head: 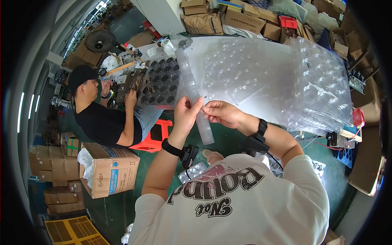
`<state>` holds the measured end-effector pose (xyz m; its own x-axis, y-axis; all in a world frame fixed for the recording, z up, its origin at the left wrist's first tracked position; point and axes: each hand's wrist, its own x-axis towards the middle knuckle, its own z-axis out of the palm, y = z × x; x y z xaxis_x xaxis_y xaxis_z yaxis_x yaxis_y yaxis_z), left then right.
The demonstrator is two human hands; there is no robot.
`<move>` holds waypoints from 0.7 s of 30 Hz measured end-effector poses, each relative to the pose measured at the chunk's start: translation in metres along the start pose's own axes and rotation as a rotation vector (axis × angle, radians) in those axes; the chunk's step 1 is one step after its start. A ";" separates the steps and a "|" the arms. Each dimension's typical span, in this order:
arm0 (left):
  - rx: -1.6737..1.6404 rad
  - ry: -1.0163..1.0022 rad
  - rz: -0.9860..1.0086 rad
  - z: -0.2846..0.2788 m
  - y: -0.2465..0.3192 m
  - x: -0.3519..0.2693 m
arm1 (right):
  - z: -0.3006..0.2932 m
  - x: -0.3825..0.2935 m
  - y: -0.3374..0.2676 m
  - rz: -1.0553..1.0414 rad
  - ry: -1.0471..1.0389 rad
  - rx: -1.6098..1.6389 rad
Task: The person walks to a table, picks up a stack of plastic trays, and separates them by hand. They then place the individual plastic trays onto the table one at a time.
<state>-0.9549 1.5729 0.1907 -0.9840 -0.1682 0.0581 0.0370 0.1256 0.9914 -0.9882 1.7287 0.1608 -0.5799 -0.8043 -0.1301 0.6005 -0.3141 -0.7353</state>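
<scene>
My left hand (187,114) grips a long, narrow stack of clear plastic pieces (204,130) with the thumb across it. The stack slants from the table's far edge to beyond its near edge. My right hand (223,114) is at the stack's right side, thumb and forefinger pinched together near its edge; whether they hold a piece cannot be told. Past my hands, clear plastic trays with round cavities (235,70) lie on the white table (271,107). A taller pile of such trays (324,79) is at the right. A tray with dark round cups (160,78) lies left of the stack.
A co-worker in a black cap (81,76) sits at the table's left end on a red stool (157,134), hands among small parts. An open cardboard box (116,174) stands on the floor at left. More cartons (245,21) are behind the table. A red round object (358,117) is at right.
</scene>
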 end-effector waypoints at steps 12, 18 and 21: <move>-0.062 -0.009 0.030 0.004 -0.005 0.001 | -0.010 0.000 0.009 0.047 -0.108 0.214; -0.069 -0.015 0.010 0.000 -0.003 -0.003 | -0.017 -0.007 0.004 0.018 -0.074 0.123; -0.099 0.008 -0.015 -0.012 0.000 -0.005 | -0.034 -0.018 -0.007 -0.015 0.000 -0.058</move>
<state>-0.9474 1.5616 0.1919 -0.9832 -0.1769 0.0440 0.0400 0.0263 0.9989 -1.0008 1.7621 0.1457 -0.5886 -0.7997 -0.1187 0.5586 -0.2961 -0.7748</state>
